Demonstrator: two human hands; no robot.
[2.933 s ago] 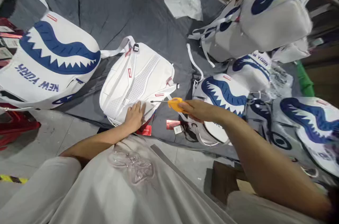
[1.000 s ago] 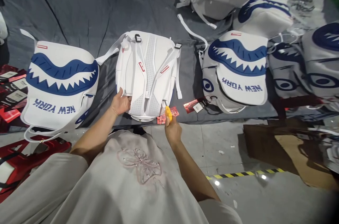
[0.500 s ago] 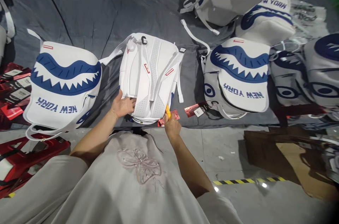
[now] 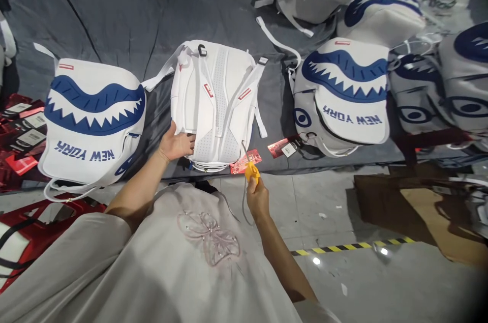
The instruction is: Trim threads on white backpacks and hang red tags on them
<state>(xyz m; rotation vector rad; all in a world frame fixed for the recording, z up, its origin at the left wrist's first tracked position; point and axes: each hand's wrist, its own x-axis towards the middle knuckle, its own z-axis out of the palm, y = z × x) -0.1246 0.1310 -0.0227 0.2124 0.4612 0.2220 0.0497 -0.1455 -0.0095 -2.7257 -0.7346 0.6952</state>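
Note:
A white backpack [image 4: 219, 99] lies straps-up on the dark cloth in front of me, its two shoulder straps carrying small red labels. My left hand [image 4: 176, 145] rests against its lower left side, palm turned up and fingers stretched out, holding nothing. Below the bag's lower right corner, my right hand [image 4: 258, 198] is closed round a small yellow tool [image 4: 252, 172], whose exact kind I cannot make out. A thin grey cord or strip runs beside the tool. Just beyond it lies a red hang tag [image 4: 244, 162] at the bag's edge.
White backpacks with blue shark mouths lie to the left [image 4: 93, 109] and right [image 4: 345, 94]. More bags [image 4: 381, 12] are heaped at the back right. Red and black tags [image 4: 28, 135] lie far left. A red stool [image 4: 23, 241] and cardboard [image 4: 404, 211] stand below the cloth's edge.
My right hand has drawn the yellow tool down and right, away from the bag's corner, baring more of the red tag. My left hand stays at the bag. The view has shifted slightly.

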